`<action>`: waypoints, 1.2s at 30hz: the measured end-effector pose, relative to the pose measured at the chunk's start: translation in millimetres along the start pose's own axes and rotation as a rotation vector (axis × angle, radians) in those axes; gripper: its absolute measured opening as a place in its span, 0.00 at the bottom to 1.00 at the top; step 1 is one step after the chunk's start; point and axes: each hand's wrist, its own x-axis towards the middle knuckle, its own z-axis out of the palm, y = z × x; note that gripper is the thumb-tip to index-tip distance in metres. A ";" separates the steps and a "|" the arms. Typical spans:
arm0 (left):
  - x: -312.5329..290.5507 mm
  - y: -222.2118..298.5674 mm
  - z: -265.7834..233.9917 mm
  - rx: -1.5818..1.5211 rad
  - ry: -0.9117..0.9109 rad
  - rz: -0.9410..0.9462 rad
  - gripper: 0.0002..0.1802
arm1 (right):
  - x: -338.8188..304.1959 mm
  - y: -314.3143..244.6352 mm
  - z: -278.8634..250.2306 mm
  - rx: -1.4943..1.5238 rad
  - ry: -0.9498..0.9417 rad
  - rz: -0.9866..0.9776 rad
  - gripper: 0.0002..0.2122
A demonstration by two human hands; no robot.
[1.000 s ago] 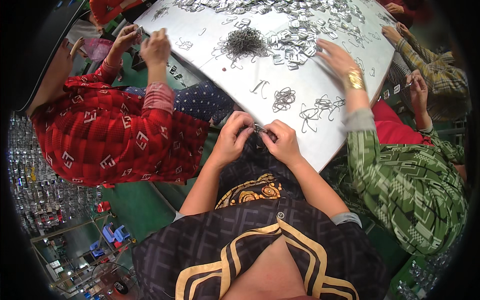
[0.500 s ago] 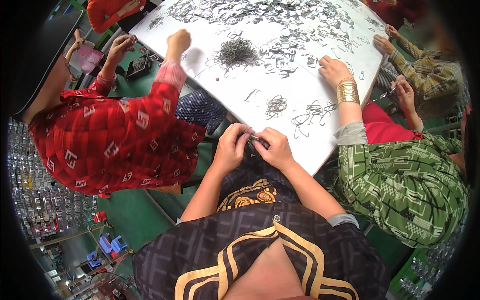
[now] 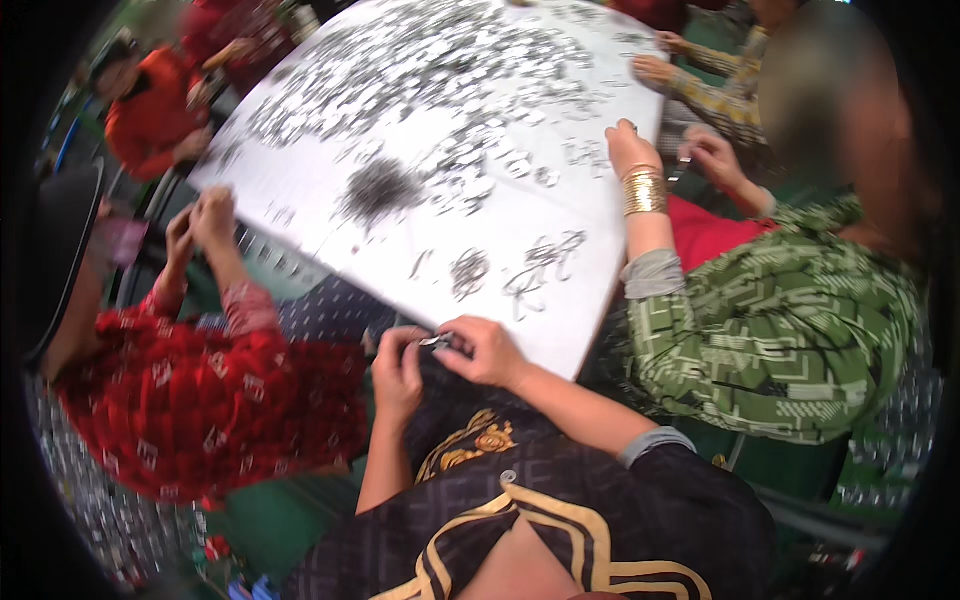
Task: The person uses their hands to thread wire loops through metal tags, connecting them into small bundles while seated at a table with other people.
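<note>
Head view: the left hand (image 3: pixel 398 370) and right hand (image 3: pixel 490 350) pinch a small metal piece (image 3: pixel 434 341) between them, by the near edge of the table (image 3: pixel 562 342); blur hides its finer shape, and a light, steady fingertip hold from both sides seems best

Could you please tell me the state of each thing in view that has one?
Small metal piece: held between both hands
Left hand: closed on it
Right hand: closed on it
White table: partly covered
Dark wire heap: loosely piled
Curved wires: in loose clumps
Metal pieces: loose, scattered
Gold bracelet: worn by co-worker
</note>
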 end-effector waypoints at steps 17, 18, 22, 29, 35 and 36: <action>-4.0 -10.1 4.9 -0.013 0.013 0.027 0.04 | 124.2 43.7 -38.1 -0.370 0.536 -0.054 0.09; -4.3 -10.5 5.8 -0.029 0.014 0.024 0.04 | 133.1 49.5 -39.6 -0.404 0.533 -0.049 0.10; -2.6 -11.8 5.3 -0.054 0.015 0.010 0.04 | 156.5 66.8 -38.1 -0.590 0.422 -0.027 0.15; 1.9 -16.4 4.1 0.003 -0.003 -0.007 0.04 | 157.6 109.3 -23.9 -0.745 0.285 0.020 0.15; 7.3 -18.0 5.7 -0.007 0.006 0.015 0.04 | 157.6 112.5 -28.6 -0.693 0.218 0.078 0.11; 7.9 -18.0 6.4 -0.013 0.001 0.018 0.04 | 158.0 112.5 -30.2 -0.694 0.206 0.085 0.10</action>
